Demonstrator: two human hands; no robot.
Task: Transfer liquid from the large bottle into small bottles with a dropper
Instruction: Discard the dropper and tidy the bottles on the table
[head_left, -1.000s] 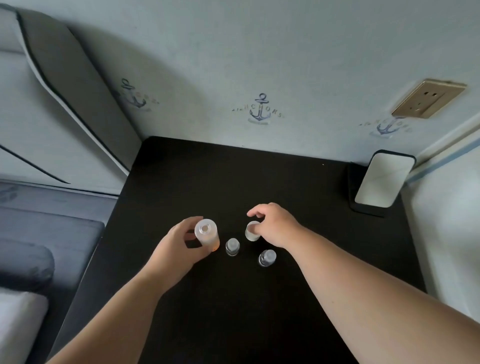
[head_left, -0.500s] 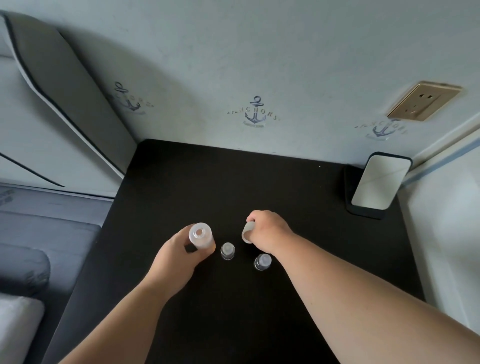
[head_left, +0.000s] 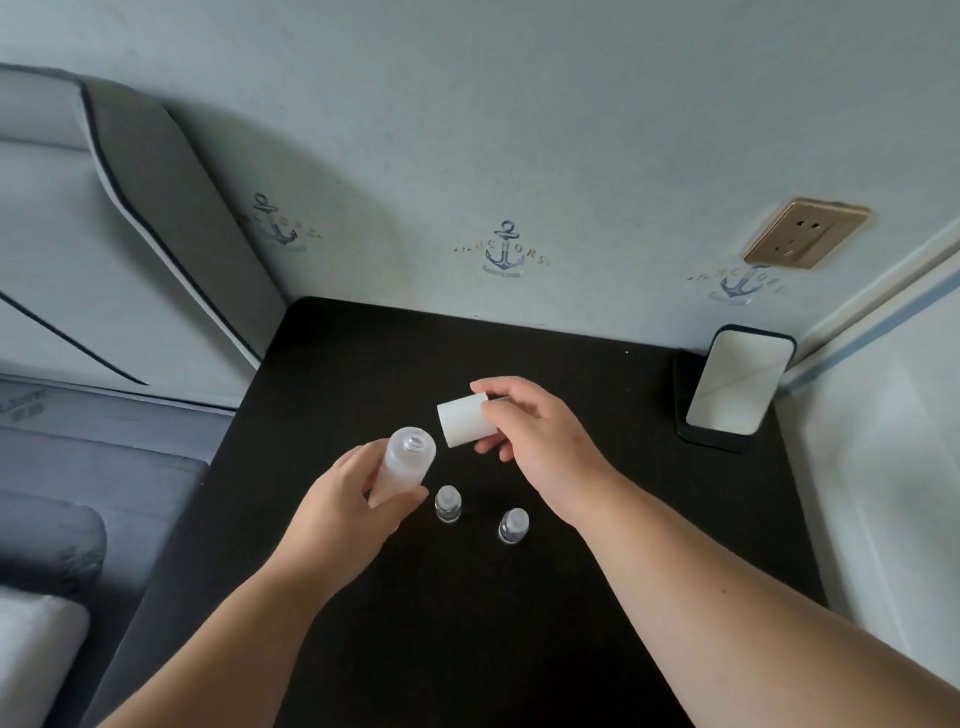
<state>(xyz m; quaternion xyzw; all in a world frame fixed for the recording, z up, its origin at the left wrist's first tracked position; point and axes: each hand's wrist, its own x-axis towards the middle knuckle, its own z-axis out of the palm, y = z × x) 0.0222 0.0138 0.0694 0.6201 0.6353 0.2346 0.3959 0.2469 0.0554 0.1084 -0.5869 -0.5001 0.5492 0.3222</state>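
Large bottle (head_left: 405, 462), frosted, neck uncapped, held tilted above black table (head_left: 363, 364) with left hand (head_left: 348, 509) curled round its lower body. Right hand (head_left: 540, 436) pinches white cap (head_left: 465, 420) just beside bottle mouth, apart from it. Two small bottles (head_left: 448, 503) (head_left: 514, 525) stand on table below both hands

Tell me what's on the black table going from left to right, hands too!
left hand → large bottle → first small bottle → white cap → second small bottle → right hand → mirror
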